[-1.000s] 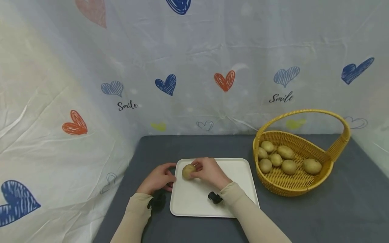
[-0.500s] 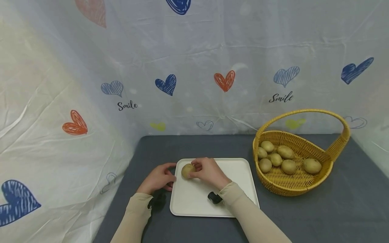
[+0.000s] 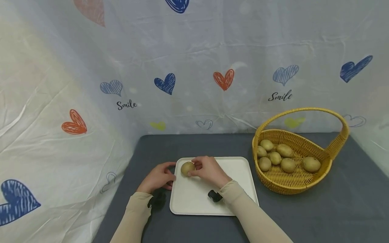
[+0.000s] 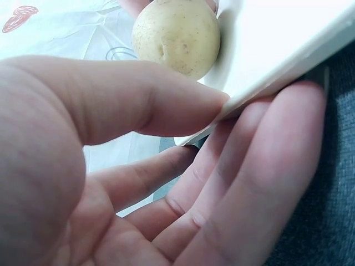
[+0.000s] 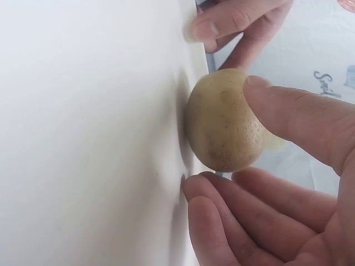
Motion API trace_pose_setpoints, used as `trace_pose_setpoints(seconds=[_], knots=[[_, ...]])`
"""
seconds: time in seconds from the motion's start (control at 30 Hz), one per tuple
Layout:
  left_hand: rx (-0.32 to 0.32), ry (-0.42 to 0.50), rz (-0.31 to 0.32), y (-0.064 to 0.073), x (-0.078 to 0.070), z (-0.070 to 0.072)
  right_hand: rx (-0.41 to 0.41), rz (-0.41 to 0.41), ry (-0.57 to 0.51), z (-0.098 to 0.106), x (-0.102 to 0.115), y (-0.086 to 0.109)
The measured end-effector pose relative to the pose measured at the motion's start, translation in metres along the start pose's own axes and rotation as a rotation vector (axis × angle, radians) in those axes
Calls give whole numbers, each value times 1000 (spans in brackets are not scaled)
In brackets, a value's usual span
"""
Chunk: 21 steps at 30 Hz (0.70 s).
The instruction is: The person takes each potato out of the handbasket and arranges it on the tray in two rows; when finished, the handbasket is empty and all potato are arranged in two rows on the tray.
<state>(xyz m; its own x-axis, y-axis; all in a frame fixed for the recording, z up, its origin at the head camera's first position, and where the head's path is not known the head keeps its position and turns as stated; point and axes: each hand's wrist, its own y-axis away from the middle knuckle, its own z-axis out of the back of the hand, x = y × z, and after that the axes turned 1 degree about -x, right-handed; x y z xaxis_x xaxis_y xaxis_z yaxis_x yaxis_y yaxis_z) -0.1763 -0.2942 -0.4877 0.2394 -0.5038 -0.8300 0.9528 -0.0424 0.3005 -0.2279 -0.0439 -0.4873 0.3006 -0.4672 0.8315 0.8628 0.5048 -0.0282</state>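
Note:
A round potato (image 3: pixel 187 168) stands on the left back part of a white rectangular tray (image 3: pixel 209 202). My right hand (image 3: pixel 209 171) reaches across from the right and holds it, thumb on one side and curled fingers on the other, as the right wrist view shows with the potato (image 5: pixel 224 122) close up. My left hand (image 3: pixel 157 177) is at the tray's left edge. In the left wrist view its thumb (image 4: pixel 172 108) presses on the rim of the tray (image 4: pixel 260 61) while the fingers lie against the outside and underside, pinching the edge.
To the right of the tray stands a yellow wicker basket (image 3: pixel 291 189) with a tall arched handle (image 3: pixel 307 109); several potatoes (image 3: pixel 287 165) lie in it. A dark grey cloth (image 3: pixel 200 143) covers the table. Behind hangs a pale curtain (image 3: pixel 194 50) printed with hearts.
The head view has tilted down very slightly. Within the right hand's hold the potato has edged a little toward the back of the tray; the left hand keeps its place at the rim.

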Motion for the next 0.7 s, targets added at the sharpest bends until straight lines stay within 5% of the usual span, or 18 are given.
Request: trace_pose_setpoints(seconds=[0.43, 0.7], knots=[[15, -16, -13, -11, -5, -13, -57, -54, 57, 24, -4, 22], [-43, -56, -12, -7, 5, -6, -58, -28, 136, 49, 3, 60]])
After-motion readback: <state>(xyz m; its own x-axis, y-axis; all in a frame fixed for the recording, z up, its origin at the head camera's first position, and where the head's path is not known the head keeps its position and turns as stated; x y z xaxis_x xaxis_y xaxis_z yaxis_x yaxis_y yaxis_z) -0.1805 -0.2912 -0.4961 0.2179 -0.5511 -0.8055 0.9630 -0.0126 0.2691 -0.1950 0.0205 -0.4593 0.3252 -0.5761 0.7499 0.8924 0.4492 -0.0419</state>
